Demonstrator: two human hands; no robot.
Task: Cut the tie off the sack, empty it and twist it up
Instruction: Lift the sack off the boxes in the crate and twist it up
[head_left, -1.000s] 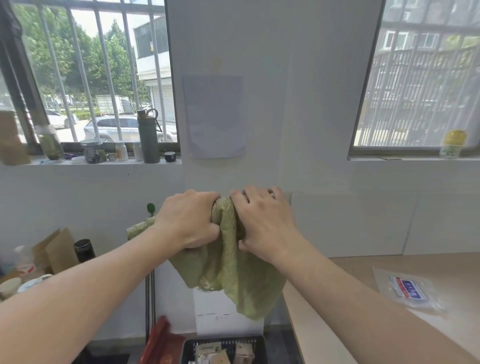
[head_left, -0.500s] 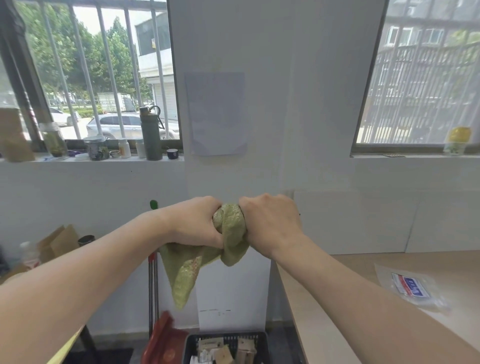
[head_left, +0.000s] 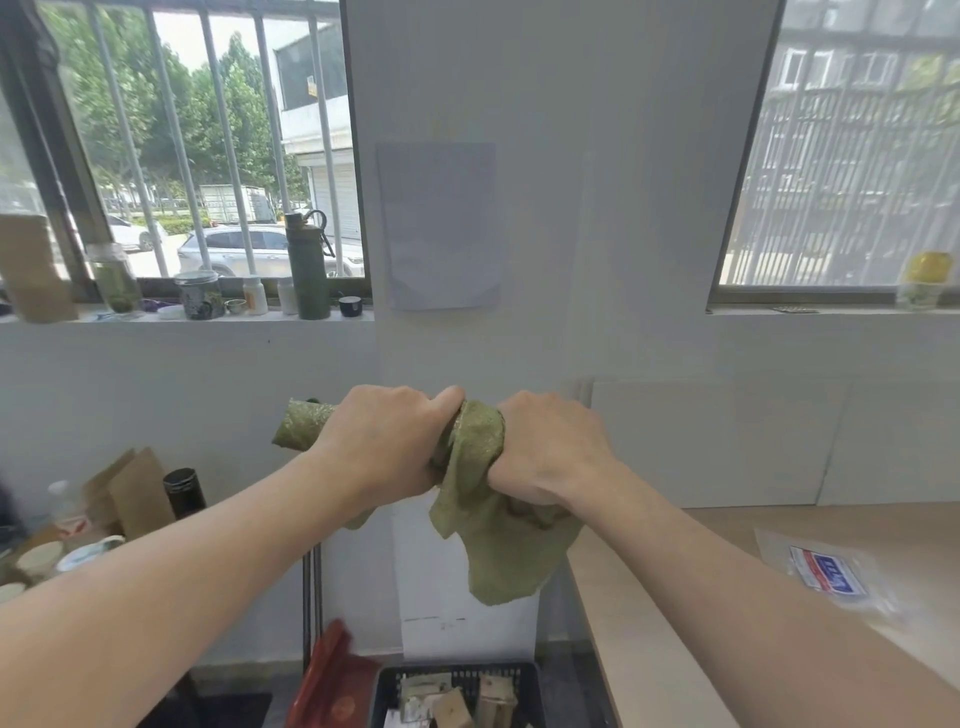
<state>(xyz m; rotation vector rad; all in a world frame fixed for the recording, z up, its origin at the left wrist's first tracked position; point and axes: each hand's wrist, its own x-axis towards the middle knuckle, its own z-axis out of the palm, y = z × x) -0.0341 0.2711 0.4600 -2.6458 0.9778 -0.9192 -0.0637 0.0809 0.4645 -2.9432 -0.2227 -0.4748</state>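
The green woven sack (head_left: 475, 457) is held up in front of the white wall, bunched and wrung between both fists. My left hand (head_left: 384, 441) is closed around its left part, and a short rolled end sticks out to the left of that fist. My right hand (head_left: 548, 449) grips the right part, with a loose flap of the sack hanging down below it. The two fists are almost touching. No tie or cutting tool shows in the head view.
A black basket (head_left: 384, 691) with wooden blocks stands on the floor below, a red dustpan (head_left: 327, 675) beside it. A wooden table (head_left: 649, 649) at right carries a clear plastic packet (head_left: 826, 571). At left, a cluttered desk holds cups, cardboard and a black bottle (head_left: 183, 491).
The sack has been wrung tighter between the fists. A rolled end now sticks out left of my left hand, and the hanging flap has swung from under the left fist to under the right one.
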